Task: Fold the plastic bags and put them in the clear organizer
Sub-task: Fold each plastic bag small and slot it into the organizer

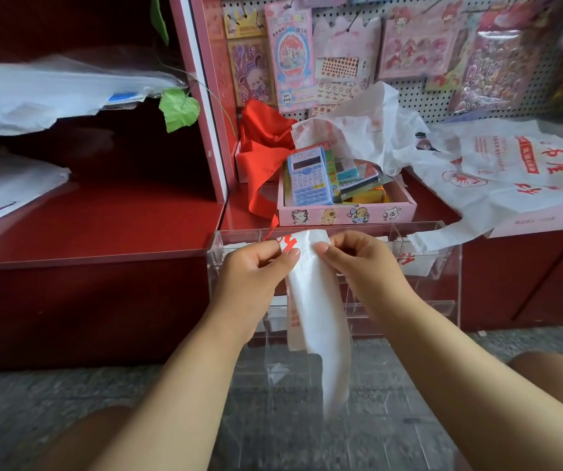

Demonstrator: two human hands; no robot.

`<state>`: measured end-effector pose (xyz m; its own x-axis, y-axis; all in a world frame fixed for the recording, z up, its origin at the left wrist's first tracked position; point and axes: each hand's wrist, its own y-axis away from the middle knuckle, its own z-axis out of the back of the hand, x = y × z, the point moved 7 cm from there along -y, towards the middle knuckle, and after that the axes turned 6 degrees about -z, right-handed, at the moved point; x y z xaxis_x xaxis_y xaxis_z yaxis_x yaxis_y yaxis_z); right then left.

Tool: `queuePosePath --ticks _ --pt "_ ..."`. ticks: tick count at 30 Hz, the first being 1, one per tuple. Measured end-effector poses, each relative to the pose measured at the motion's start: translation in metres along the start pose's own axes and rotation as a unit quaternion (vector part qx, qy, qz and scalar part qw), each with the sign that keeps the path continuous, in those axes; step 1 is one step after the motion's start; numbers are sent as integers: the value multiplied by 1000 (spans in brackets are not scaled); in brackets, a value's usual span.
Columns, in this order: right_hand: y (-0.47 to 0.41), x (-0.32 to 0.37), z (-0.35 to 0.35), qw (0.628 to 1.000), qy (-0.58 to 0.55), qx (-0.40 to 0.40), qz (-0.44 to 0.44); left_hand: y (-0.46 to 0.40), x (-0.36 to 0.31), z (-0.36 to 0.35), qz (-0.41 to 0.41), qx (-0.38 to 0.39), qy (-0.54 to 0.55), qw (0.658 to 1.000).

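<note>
A white plastic bag with red print (pixel 314 311), folded into a long narrow strip, hangs down in front of the clear organizer (pixel 443 290). My left hand (pixel 256 277) pinches its top left corner. My right hand (pixel 358 263) pinches the top right edge, close beside the left. The clear organizer stands against the red counter front, and a folded white bag (pixel 416 263) lies in its upper right compartment. More loose white bags with red print (pixel 497 171) are spread over the counter at right, one handle drooping over the organizer's rim.
A pink box (pixel 344 212) with a blue calculator (pixel 309 176) sits right behind the organizer, with a red bag (pixel 263 147) to its left. A pegboard of sticker packs (pixel 409 45) rises behind. Clear bags (pixel 52 93) lie on the left shelves. My knees frame grey floor below.
</note>
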<state>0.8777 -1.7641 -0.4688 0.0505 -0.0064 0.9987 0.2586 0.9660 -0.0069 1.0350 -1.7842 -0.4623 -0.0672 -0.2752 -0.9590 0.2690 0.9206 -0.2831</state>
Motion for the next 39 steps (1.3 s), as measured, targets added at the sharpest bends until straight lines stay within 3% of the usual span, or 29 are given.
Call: queuePosePath --ticks 6,11,14,17,22,27,29,31,33,36,39 --pt "-1 0 -1 999 37 -12 23 1 4 0 9 -55 79 995" --pt "-3 -5 -6 1000 -8 2 27 2 5 0 17 -66 88 994" --pt "-5 -16 -12 996 -41 72 -26 1 3 1 23 -76 93 992" --pt "3 -21 -24 986 -3 158 -55 1 0 2 25 -78 107 991" --pt "1 -16 -14 993 3 108 -43 2 4 6 31 -99 84 991" --pt "1 -8 -9 994 -34 93 -45 13 22 -2 98 -11 -67 993" --pt "-1 -8 -7 997 2 71 -36 13 17 4 88 -53 -71 992" --pt "-2 -9 1 993 109 27 -41 11 12 12 78 -98 -62 990" --pt "-1 -18 6 984 140 17 -106 8 11 23 67 -129 -61 988" --pt "14 -39 -9 956 69 122 -256 7 9 30 45 -155 -60 985" --pt "24 -49 -25 934 13 182 -308 7 5 26 28 -149 -58 987"
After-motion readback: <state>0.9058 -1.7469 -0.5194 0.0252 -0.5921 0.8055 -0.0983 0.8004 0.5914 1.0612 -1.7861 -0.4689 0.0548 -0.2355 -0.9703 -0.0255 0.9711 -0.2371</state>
